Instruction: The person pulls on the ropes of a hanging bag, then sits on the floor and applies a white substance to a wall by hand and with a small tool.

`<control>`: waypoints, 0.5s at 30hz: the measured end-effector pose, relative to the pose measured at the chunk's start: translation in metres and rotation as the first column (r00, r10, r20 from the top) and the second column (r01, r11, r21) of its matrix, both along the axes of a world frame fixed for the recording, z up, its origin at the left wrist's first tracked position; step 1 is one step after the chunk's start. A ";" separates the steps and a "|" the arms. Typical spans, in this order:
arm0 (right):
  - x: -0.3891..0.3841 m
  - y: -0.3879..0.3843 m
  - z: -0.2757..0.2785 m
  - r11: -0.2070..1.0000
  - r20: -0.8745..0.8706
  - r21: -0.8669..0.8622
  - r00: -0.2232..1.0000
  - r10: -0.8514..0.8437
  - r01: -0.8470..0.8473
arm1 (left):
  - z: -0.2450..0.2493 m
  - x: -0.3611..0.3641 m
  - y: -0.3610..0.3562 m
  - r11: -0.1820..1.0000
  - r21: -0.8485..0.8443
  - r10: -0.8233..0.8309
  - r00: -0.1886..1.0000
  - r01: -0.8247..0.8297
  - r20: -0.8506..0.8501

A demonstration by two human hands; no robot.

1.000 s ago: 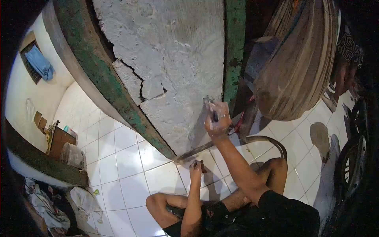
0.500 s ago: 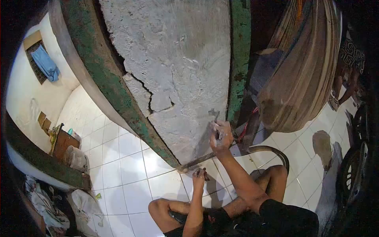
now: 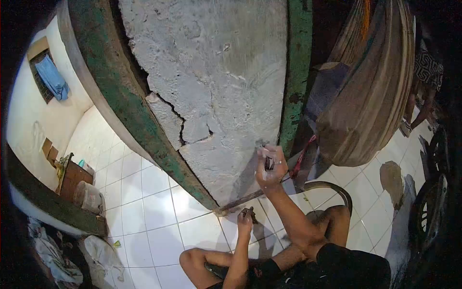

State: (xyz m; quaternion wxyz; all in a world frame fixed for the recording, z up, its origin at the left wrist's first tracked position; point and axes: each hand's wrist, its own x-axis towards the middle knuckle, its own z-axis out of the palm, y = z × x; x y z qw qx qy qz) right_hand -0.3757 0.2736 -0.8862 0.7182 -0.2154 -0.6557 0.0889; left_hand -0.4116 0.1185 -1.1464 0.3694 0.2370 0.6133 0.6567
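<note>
My right hand (image 3: 272, 167), smeared with white, is closed close against the lower right of a rough, cracked plaster wall (image 3: 231, 120). A small dark thing shows between its fingers, but I cannot tell what it is. Just above the fingertips a darker grey patch (image 3: 261, 143) marks the plaster. My left hand (image 3: 245, 220) is held low over the tiles near the wall's foot, its fingers curled around something small and dark. A jagged crack (image 3: 182, 126) runs through the plaster on the left.
Worn green wooden frames (image 3: 296, 77) flank the wall. A striped hammock (image 3: 365, 111) hangs at the right, with another person (image 3: 426, 79) behind it. A curved dark tube (image 3: 332, 185) lies on the white tiled floor (image 3: 159, 231), and a wheel (image 3: 426, 212) stands at far right.
My right hand has turned slightly at the wall, its fingers shifting a little. The left hand has moved slightly, and the whole view has shifted a bit.
</note>
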 end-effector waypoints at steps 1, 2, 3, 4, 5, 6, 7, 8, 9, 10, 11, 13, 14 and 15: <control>-0.002 0.004 -0.003 0.999 -0.006 0.030 1.000 -0.009 0.009 | -0.006 -0.003 -0.001 0.999 0.010 -0.050 0.994 0.051 -0.100; -0.003 0.006 -0.008 0.998 -0.011 0.056 1.000 -0.020 0.021 | -0.011 -0.005 -0.005 0.994 0.010 -0.102 0.975 0.106 -0.197; -0.003 0.008 -0.013 0.996 -0.017 0.086 0.999 -0.031 0.032 | -0.003 -0.004 -0.005 0.994 -0.044 -0.109 0.981 0.103 -0.160; -0.001 0.008 -0.020 0.999 0.012 0.045 1.000 0.010 -0.010 | 0.005 -0.002 -0.006 0.990 -0.097 -0.115 0.986 0.103 -0.123; 0.004 0.004 -0.029 0.999 0.037 0.004 0.998 0.048 -0.048 | 0.044 0.003 -0.001 0.976 -0.209 -0.058 0.997 0.065 0.042; 0.005 0.000 -0.026 0.996 0.059 -0.034 0.994 0.088 -0.087 | 0.051 0.003 0.001 0.978 -0.204 -0.008 0.994 0.029 0.106; 0.004 0.001 -0.021 0.995 0.044 -0.034 0.995 0.092 -0.091 | 0.058 0.004 0.004 0.980 -0.200 0.044 0.985 -0.010 0.169; 0.003 0.004 -0.016 0.995 0.030 -0.036 0.995 0.094 -0.093 | 0.040 0.002 0.003 0.995 -0.078 0.070 0.987 -0.059 0.145; 0.004 0.004 -0.009 0.994 0.023 -0.044 0.995 0.096 -0.095 | 0.023 0.004 0.003 0.994 0.041 0.099 0.986 -0.105 0.133; 0.002 0.006 -0.004 0.999 0.005 -0.004 0.999 0.048 -0.048 | 0.010 0.005 0.005 0.987 0.038 0.150 0.984 -0.154 0.097; -0.002 0.007 0.003 0.999 -0.016 0.032 1.000 0.001 0.000 | -0.003 0.006 0.006 0.978 0.034 0.201 0.978 -0.203 0.058; -0.001 0.001 -0.005 0.997 -0.023 0.066 0.999 -0.049 0.050 | 0.050 0.007 0.003 0.975 -0.143 0.199 0.953 -0.169 0.230; 0.000 0.004 -0.020 0.995 -0.008 0.083 0.999 -0.051 0.051 | 0.061 0.006 0.006 0.978 -0.122 0.184 0.975 -0.169 0.121; 0.003 0.002 -0.019 0.994 0.011 0.095 0.999 -0.050 0.049 | 0.065 0.007 0.006 0.980 -0.105 0.173 0.985 -0.171 0.015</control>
